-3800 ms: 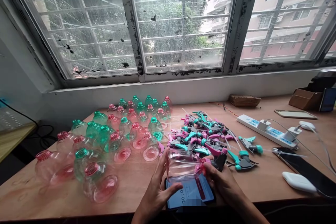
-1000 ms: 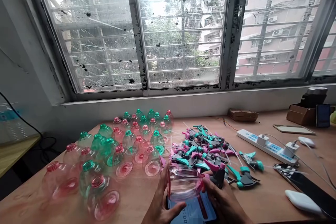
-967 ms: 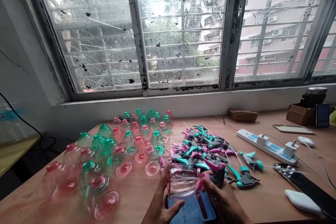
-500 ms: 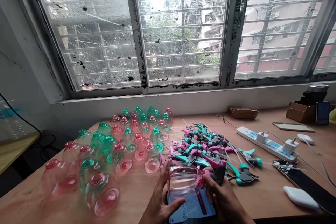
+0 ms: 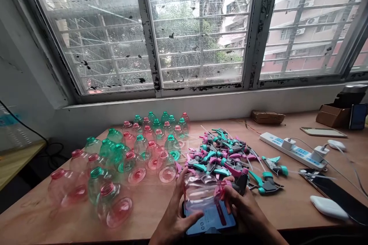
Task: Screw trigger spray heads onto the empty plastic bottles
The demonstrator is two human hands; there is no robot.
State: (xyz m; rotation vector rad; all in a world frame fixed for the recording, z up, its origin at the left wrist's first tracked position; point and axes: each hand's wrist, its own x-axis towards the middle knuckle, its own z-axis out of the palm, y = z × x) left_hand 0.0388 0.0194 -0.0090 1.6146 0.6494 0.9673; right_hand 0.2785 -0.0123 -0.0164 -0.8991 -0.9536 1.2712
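Note:
A clear pink spray bottle (image 5: 199, 193) lies sideways between my hands, its neck pointing right. My left hand (image 5: 179, 208) is wrapped around its base end, thumb in front. At the neck, my right hand (image 5: 241, 203) grips the pink collar of a trigger sprayer (image 5: 222, 188), whose dark grey head sticks out past the fingers. The sprayer sits at the bottle's mouth; how tightly it is seated I cannot tell. Under the bottle is a phone (image 5: 208, 220) with its screen lit. Just beyond my hands lies a heap of pink, teal and grey trigger sprayers (image 5: 221, 155).
Several open pink bottles (image 5: 107, 206) and green bottles (image 5: 96, 185) stand on the left of the wooden table. To the right are a power strip (image 5: 293, 151) with plugs, a dark phone (image 5: 336, 195) and a white case (image 5: 329, 207). A cardboard box (image 5: 330, 115) stands farther back.
The view has shifted slightly. Both hands keep hold of the bottle and sprayer, and the right fingers have moved a little around the pink collar.

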